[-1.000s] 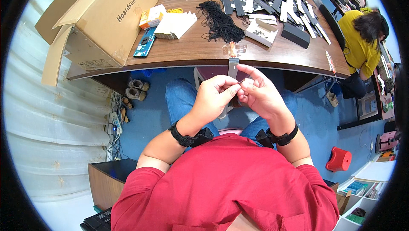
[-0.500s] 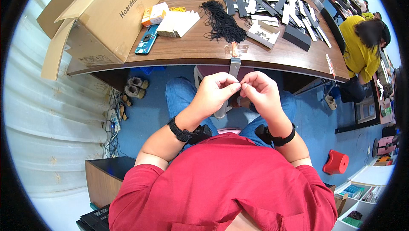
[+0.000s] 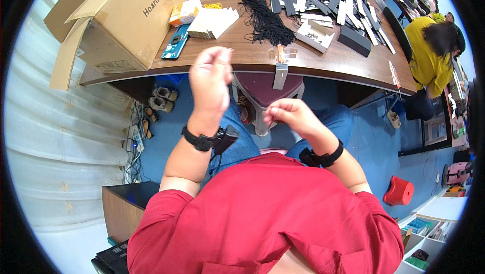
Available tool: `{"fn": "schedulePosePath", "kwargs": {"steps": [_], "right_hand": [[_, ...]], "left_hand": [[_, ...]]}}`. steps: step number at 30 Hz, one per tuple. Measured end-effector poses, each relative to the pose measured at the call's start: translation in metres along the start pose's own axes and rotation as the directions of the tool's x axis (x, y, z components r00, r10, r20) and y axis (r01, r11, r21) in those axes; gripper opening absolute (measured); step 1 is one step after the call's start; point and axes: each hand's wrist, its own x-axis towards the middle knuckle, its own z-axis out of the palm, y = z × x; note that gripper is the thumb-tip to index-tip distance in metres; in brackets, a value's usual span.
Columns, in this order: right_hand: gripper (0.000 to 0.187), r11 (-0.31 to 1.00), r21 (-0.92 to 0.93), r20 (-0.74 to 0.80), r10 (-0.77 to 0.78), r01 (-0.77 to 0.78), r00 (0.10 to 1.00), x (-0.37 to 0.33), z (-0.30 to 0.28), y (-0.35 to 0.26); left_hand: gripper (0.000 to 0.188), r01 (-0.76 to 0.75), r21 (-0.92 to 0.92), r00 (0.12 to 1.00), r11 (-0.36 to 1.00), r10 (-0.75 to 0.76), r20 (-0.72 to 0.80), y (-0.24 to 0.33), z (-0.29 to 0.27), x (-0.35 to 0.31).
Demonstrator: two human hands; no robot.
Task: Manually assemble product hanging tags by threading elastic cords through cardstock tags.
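My left hand [image 3: 211, 79] is raised before the table edge, its fingers curled together with the thumb against them. Lower and to the right, my right hand [image 3: 290, 115] has thumb and forefinger pinched together. Anything in either pinch is too small to make out. Between and beyond the hands, a grey tag-like strip [image 3: 280, 77] hangs over the table's edge from a piece of orange and clear tape [image 3: 281, 53]. Behind it lies a bundle of black cords [image 3: 268, 21]. A small white open box [image 3: 314, 37] with small bits inside sits to the right of the cords.
On the wooden table [image 3: 237, 54] lie a large cardboard box [image 3: 134, 26], a stack of white cards [image 3: 214, 24], a blue phone-like item [image 3: 176, 43], a black block [image 3: 354, 40] and many black and white strips [image 3: 343, 9]. A person in yellow [image 3: 429, 52] sits at right.
My hands, together half a second ago, have moved apart. The left rose up and to the left; the right dropped slightly lower and to the left. The hanging grey strip shows more fully.
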Motion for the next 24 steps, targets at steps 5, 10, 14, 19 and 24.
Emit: {"fn": "schedulePosePath", "kwargs": {"steps": [5, 10, 14, 19, 24], "right_hand": [[0.016, 0.998, 0.004, -0.152, 0.068, -0.068, 0.986, -0.013, -0.032, -0.013], [0.016, 0.986, -0.164, -0.200, -0.020, -0.013, 0.980, -0.023, -0.039, -0.032], [0.016, 0.905, -0.406, -0.216, 0.040, -0.127, 0.976, -0.020, -0.034, -0.045], [0.018, 0.655, -0.744, -0.027, -0.234, 0.137, 0.972, -0.012, -0.017, -0.038], [0.017, 0.747, -0.656, -0.058, -0.186, 0.103, 0.981, -0.007, -0.008, -0.028]], "left_hand": [[0.011, -0.089, 0.109, 0.992, 0.990, 0.098, -0.083, 0.014, -0.029, 0.014], [0.011, -0.025, 0.185, 0.992, 0.982, 0.048, -0.116, -0.002, -0.037, 0.014], [0.010, -0.191, 0.666, 0.978, 0.721, 0.082, 0.192, -0.039, -0.029, -0.002], [0.007, -0.013, 0.699, 0.951, 0.715, -0.207, 0.229, -0.083, -0.012, -0.025], [0.006, 0.174, 0.446, 0.926, 0.878, -0.300, 0.230, -0.096, 0.000, -0.032]]}}
